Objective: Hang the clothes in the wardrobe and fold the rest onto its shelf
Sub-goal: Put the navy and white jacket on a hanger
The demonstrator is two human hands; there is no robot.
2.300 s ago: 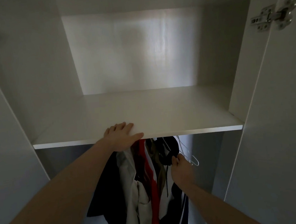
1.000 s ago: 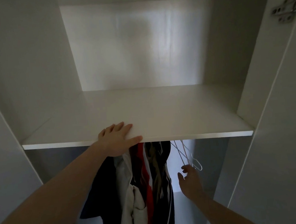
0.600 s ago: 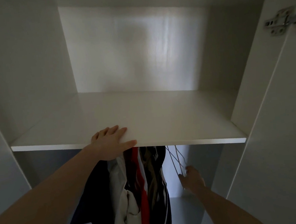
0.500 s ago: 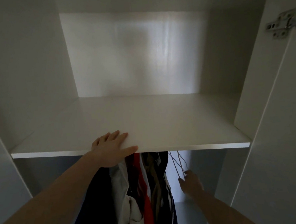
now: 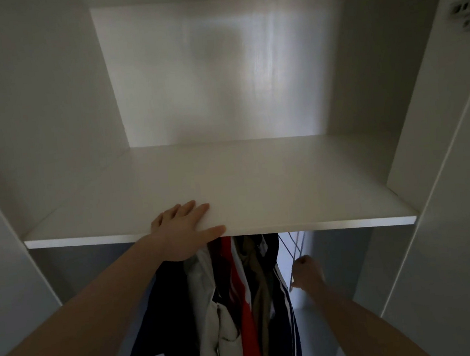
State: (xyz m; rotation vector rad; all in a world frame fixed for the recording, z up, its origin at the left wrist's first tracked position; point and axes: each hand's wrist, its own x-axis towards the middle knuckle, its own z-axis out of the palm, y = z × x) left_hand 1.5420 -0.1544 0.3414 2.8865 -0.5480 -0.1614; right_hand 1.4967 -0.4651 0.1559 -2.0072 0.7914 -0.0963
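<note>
A: Right hand (image 5: 307,271)?
B: Fingers curled round the thin wire hangers (image 5: 293,245), probably to unhook one.
A: Left hand (image 5: 186,232)?
B: Flat on the white laminate shelf (image 5: 257,181), steadying. Hanging dark, white and red clothes (image 5: 240,293) sit below.

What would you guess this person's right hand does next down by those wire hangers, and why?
Probably it lifts one wire hanger free and draws it out. The right hand is curled round the bare hangers' lower ends, beside the hanging clothes, while the left hand rests flat on the shelf edge, seemingly for support.
</note>
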